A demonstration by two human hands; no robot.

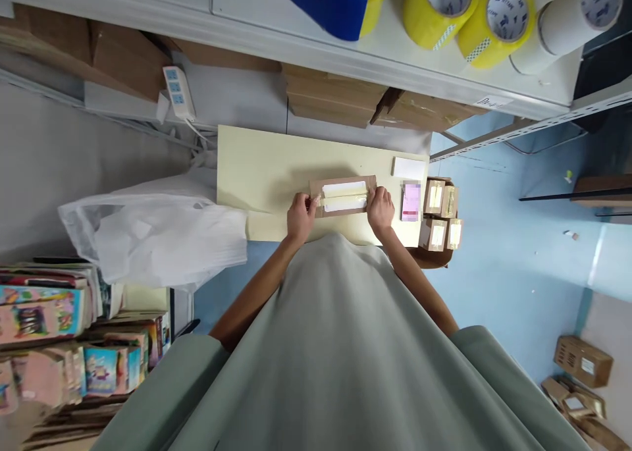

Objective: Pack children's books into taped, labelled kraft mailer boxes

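Observation:
A small brown cardboard box point(342, 181) lies on the pale yellow table point(266, 168) in front of me. On its top is a white label, with a strip of clear yellowish tape point(344, 199) running lengthwise over it. My left hand point(301, 218) is closed at the box's left end, fingers pinching at the tape end there. At the opposite end my right hand point(380, 209) is closed too, its fingers against the box edge and the tape. Right of that hand lie a phone with a pink screen point(411, 201) and a white slab point(409, 168).
Above the table, a shelf point(257, 10) holds a blue tape dispenser point(323, 6), yellow tape rolls point(442, 10) and white rolls. A carton with several small taped boxes point(435, 234) stands at the table's right. White plastic bags point(158, 234) and stacked books point(44, 313) are at left.

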